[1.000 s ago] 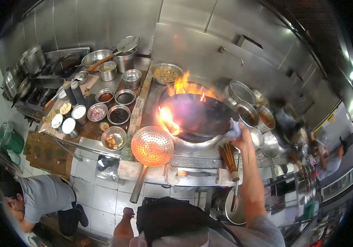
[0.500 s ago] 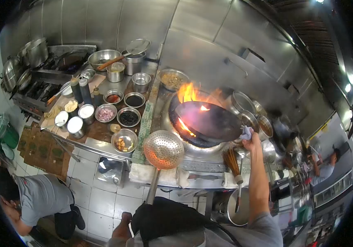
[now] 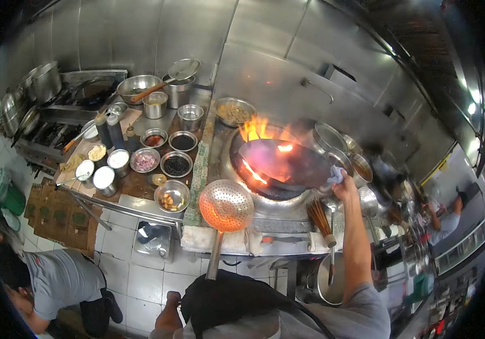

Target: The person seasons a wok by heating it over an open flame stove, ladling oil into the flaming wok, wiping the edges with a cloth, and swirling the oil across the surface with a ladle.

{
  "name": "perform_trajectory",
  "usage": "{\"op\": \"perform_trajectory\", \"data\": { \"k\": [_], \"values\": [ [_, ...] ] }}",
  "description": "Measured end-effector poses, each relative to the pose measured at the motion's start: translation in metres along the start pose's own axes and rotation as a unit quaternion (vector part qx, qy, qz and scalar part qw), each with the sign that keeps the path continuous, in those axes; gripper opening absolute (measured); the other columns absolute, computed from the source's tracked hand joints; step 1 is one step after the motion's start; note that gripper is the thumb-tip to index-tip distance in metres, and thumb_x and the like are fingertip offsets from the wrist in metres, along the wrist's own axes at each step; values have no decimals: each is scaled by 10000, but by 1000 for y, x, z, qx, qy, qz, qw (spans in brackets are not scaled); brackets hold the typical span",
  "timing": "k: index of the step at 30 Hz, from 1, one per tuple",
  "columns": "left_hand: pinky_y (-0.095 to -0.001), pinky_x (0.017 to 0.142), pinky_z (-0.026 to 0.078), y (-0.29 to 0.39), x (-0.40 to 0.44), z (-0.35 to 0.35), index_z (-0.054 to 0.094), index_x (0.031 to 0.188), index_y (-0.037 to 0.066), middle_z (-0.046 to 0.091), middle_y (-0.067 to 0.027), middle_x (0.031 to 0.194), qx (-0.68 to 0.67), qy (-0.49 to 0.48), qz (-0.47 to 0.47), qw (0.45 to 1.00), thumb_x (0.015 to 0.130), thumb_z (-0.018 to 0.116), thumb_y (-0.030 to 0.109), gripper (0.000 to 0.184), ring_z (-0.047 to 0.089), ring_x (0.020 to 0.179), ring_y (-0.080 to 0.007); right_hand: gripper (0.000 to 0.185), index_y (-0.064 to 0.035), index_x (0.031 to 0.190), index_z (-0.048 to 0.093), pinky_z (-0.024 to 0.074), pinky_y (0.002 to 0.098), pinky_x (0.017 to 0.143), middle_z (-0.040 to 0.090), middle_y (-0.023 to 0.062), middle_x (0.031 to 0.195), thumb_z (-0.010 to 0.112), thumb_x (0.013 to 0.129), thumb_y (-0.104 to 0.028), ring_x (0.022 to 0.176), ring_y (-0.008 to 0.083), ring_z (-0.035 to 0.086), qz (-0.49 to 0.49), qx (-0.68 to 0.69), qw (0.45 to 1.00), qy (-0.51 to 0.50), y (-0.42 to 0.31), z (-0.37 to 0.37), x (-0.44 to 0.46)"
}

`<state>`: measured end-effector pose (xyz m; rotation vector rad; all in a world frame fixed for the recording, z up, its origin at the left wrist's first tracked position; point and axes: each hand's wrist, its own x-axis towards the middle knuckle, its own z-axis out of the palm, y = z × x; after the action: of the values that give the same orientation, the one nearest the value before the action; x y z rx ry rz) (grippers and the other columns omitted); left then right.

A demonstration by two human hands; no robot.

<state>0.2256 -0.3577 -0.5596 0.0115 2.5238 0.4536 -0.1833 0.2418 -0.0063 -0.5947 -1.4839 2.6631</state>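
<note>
My right hand point(image 3: 343, 188) is closed around a folded cloth point(image 3: 336, 175) at the edge of a dark wok point(image 3: 287, 164). The wok tilts over the burner, with flames point(image 3: 256, 130) behind it and along its near side, and a purple-pink haze hides its contents. Low in the view, my left hand point(image 3: 173, 298) is beside the black apron, its fingers too unclear to make out. Nearby, a perforated skimmer point(image 3: 226, 206) glows orange, its handle pointing toward me. The left hand appears apart from that handle.
Left of the stove, a steel table holds bowls of chopped onion point(image 3: 144, 160), dark sauce point(image 3: 183, 141) and squeeze bottles point(image 3: 114, 130). A bamboo brush point(image 3: 320, 221) and stacked strainers point(image 3: 333, 138) are at the right. A co-worker point(image 3: 64, 279) bends low at left; another person point(image 3: 447, 217) stands far right.
The flames behind the wok look a little lower, and the skimmer glows brighter orange. The view has shifted slightly. My right hand keeps its hold on the wok.
</note>
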Motion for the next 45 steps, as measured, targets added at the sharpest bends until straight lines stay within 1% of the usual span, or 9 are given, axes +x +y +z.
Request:
{"op": "perform_trajectory", "data": {
  "k": [6, 8, 10, 14, 16, 19, 20, 27, 45],
  "values": [
    [-366, 499, 464, 3, -20, 16, 652, 612, 203, 652, -5, 633, -247, 94, 33, 964, 772, 626, 307, 193, 616, 569, -198, 308, -117, 1192, 596, 466, 284, 537, 685, 51, 1003, 473, 1016, -338, 802, 217, 652, 13, -17, 999, -43, 2, -14, 12],
    [-369, 481, 451, 5, -36, 29, 637, 590, 210, 647, -4, 617, -534, 204, 194, 797, 766, 618, 299, 199, 607, 546, -202, 301, -110, 1189, 594, 468, 283, 533, 682, 67, 1007, 473, 1015, -325, 801, 229, 649, 2, -17, 999, -31, 2, -8, 5],
    [-347, 663, 556, 1, -57, 32, 699, 832, -5, 714, -99, 881, -735, 67, 184, 650, 766, 643, 724, 735, 650, 698, -203, 293, -108, 1186, 594, 470, 287, 529, 679, 69, 1007, 477, 1013, -314, 795, 233, 647, -7, -9, 1000, -24, 3, -7, 6],
    [-347, 612, 544, 23, -60, 41, 702, 798, 28, 692, -78, 803, -861, 163, 106, 469, 798, 670, 631, 604, 635, 660, -198, 279, -112, 1175, 600, 487, 295, 540, 681, 74, 1040, 476, 1012, -301, 799, 226, 645, -8, -13, 997, -75, 3, -16, 12],
    [-348, 613, 544, 20, -52, 46, 702, 799, 29, 692, -78, 803, -790, 165, 44, 589, 798, 670, 627, 599, 636, 661, -198, 280, -113, 1177, 602, 491, 295, 548, 682, 70, 1057, 476, 1013, -300, 810, 221, 645, -7, -20, 997, -79, 2, -16, 8],
    [-348, 613, 544, 14, -31, 36, 702, 800, 30, 692, -78, 804, -406, 83, -74, 907, 798, 670, 622, 593, 636, 662, -199, 283, -114, 1186, 602, 497, 296, 566, 681, 62, 1080, 476, 1013, -300, 830, 217, 645, -10, -17, 998, -62, -1, -13, 7],
    [-349, 614, 544, 14, -25, 31, 702, 800, 31, 692, -78, 804, -329, 53, -86, 939, 798, 670, 620, 591, 636, 663, -199, 286, -115, 1191, 601, 498, 296, 572, 680, 60, 1086, 477, 1012, -300, 837, 217, 646, -8, -12, 998, -61, -1, -15, 9],
    [-350, 616, 544, 19, -9, 26, 701, 802, 35, 692, -78, 806, -217, -4, -86, 972, 798, 669, 609, 575, 638, 666, -201, 312, -100, 1234, 567, 501, 304, 578, 673, 77, 1090, 460, 1017, -298, 844, 224, 653, 11, 16, 999, -51, -1, -13, 3],
    [-353, 621, 543, 18, -26, 36, 700, 808, 44, 693, -78, 810, -208, -25, -93, 973, 798, 666, 578, 535, 641, 676, -207, 273, -99, 1154, 601, 507, 294, 528, 694, 38, 971, 477, 1005, -291, 776, 186, 662, -31, -31, 998, -48, 38, 10, -36]
  ]
}}
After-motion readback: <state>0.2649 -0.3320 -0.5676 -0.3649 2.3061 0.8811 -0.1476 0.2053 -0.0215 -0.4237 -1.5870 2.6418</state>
